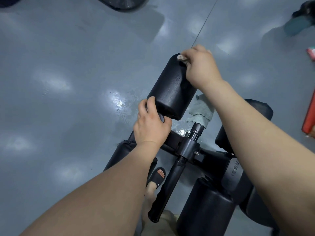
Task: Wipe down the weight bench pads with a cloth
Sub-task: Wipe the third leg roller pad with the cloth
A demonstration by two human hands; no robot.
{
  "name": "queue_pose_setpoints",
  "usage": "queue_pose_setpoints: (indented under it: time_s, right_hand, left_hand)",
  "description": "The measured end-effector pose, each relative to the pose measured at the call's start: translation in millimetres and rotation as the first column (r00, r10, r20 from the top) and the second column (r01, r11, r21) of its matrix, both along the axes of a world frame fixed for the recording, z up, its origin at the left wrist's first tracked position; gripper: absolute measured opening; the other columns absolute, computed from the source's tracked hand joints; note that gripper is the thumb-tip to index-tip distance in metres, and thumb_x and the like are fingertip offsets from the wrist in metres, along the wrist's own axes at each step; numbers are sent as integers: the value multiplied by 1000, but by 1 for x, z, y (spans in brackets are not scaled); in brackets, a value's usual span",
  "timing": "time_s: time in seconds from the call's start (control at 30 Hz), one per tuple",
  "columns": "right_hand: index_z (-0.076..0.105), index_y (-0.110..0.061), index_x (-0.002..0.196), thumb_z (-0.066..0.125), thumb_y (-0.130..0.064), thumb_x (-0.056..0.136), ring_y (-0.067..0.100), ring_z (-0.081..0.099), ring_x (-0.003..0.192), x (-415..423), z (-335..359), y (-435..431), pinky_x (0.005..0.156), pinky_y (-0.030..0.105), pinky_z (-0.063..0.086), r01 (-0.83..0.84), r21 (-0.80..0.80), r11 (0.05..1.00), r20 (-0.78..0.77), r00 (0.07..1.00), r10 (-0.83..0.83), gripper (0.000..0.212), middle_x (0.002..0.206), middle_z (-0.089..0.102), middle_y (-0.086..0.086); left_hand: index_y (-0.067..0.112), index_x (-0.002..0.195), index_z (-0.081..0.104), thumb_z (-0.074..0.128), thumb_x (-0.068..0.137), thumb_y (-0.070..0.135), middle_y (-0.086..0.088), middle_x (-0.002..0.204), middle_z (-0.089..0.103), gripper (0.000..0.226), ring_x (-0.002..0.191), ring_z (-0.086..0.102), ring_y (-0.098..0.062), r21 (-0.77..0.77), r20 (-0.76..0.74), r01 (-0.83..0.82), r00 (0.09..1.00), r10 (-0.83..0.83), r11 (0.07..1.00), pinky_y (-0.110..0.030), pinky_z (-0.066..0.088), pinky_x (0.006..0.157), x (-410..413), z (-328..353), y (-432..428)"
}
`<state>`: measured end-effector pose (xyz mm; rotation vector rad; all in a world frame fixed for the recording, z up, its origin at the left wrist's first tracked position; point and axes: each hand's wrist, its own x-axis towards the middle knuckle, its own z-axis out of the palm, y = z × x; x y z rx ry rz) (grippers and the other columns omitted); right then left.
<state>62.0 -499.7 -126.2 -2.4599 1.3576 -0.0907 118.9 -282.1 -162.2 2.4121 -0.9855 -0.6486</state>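
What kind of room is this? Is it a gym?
Probably a gym or home workout room. There are black padded foam rollers on a metal bench frame, and a smooth grey floor. The right hand wipes a pad with a cloth.

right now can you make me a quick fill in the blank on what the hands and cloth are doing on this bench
1. The right hand presses a cloth against the far end of the black ____ pad.
2. The left hand has its grip on the bar at the pad's ____ end.
3. A second grey cloth is draped over the black ____ under the right forearm.
4. The foot beside the bench wears a black ____.

Missing words: roller; near; post; sandal
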Motion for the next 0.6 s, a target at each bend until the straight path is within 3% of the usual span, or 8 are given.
queue_pose_setpoints:
  time_s: [0.33, 0.43, 0.6]
  right_hand:
    - [63, -23, 108, 48, -1, 84, 33, 54, 100, -12, 6, 63, 89, 43, 49, -280, 85, 956, 31, 960, 279, 36, 110, 57, 0]
    - [56, -22, 109, 46, -2, 87, 37, 53, 100, -12, 10, 46, 86, 42, 50, -201, 107, 974, 50, 979, 196, 31, 112, 50, 7]
    - [54, -10, 116, 40, -7, 93, 44, 54, 98, 0, 10, 0, 86, 41, 47, 81, -30, 996, 39, 996, -80, 26, 119, 48, 19]
  left_hand:
    - [26, 140, 34, 67, 81, 37, 7, 141, 39, 67, 99, 63, -24, -42, -2, 0, 1000, -1, 999, -39, 50, 73, -1, 5, 0]
    - [25, 141, 34, 66, 81, 38, 9, 143, 39, 69, 98, 63, -23, -41, -2, -7, 1000, 6, 999, -38, 50, 73, -1, 4, 0]
    - [26, 139, 36, 66, 81, 38, 8, 141, 36, 67, 96, 63, -22, -44, 6, 5, 1000, -4, 999, -36, 46, 70, -1, 3, 1]
